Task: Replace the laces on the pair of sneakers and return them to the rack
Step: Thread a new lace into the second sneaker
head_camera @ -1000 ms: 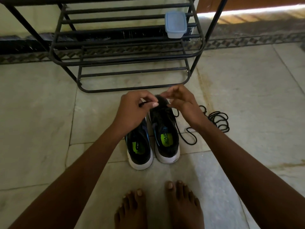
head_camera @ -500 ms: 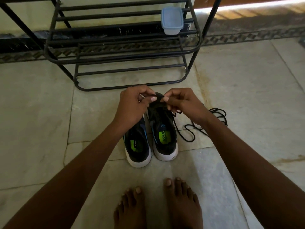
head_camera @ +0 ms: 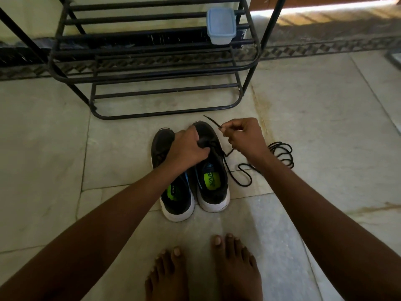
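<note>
Comparing with half a second ago, your two hands have parted: then they met fingertip to fingertip over the toe of the right-hand shoe, now your left hand (head_camera: pixel 188 146) has dropped onto the black mesh sneaker with the white sole and lime-green insole (head_camera: pixel 211 168), fingers curled over its forefoot and gripping it, while your right hand (head_camera: pixel 244 137) has drawn away to the right and pinches the thin black lace (head_camera: pixel 243 177) between thumb and fingertips, its stiff tip poking up and left past your fingers. The lace runs from the sneaker's eyelet area down into a loop on the pale stone tile floor (head_camera: pixel 325 127). Its matching black sneaker (head_camera: pixel 173 192) sits just beside it on the left, touching or nearly so, both in front of the black metal tube shoe rack (head_camera: pixel 152 68). A coiled bundle of black lace (head_camera: pixel 282 152) lies near your right wrist, partly hidden behind it. Your left forearm covers the middle of the left sneaker, so its eyelets are hard to make out. A pale blue lidded plastic box (head_camera: pixel 221 25) stands on the rack, whose top is cut off by the frame
</note>
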`<state>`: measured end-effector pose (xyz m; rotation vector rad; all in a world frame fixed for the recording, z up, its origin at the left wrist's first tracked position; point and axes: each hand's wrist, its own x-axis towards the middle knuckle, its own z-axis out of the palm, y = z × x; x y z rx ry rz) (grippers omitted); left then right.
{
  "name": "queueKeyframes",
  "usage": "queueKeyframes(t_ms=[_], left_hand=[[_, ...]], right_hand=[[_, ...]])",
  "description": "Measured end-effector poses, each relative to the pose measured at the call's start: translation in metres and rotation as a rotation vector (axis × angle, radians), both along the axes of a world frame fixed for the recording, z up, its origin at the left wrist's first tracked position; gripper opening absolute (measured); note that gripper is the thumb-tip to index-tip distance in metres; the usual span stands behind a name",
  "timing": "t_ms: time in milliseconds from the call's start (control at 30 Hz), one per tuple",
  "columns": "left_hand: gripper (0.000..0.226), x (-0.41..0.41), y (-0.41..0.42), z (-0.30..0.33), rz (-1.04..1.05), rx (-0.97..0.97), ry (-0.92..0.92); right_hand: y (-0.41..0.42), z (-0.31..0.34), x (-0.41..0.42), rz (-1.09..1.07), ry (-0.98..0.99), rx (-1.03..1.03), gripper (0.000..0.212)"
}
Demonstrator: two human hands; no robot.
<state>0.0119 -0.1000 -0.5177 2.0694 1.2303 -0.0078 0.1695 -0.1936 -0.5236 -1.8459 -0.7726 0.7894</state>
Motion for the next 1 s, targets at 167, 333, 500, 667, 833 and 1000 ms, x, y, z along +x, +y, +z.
queueKeyframes(t_ms=[167,333,500,667,833,1000], left_hand=[[0.060,0.006,-0.008,0.002,-0.008,0.035,0.082],[0.038,0.009,-0.008,0.011,-0.002,0.092,0.111],[0.038,0.006,-0.009,0.007,0.002,0.130,0.095],[0.024,0.000,-0.007,-0.002,0.084,0.119,-0.018],[0.023,-0.006,-0.009,-0.011,0.109,0.160,-0.146],[0.022,-0.004,-0.012,-0.013,0.057,0.232,-0.148]], right_hand=[[-0.002,-0.011,-0.002,0.070,-0.193,-0.121,0.008],[-0.001,-0.014,-0.005,0.168,-0.295,-0.159,0.008],[0.004,-0.005,-0.005,0.368,-0.438,-0.215,0.012],[0.012,0.000,-0.006,0.459,-0.507,-0.291,0.009],[0.011,0.002,-0.002,0.486,-0.490,-0.288,0.008],[0.011,-0.002,0.000,0.541,-0.497,-0.326,0.010]])
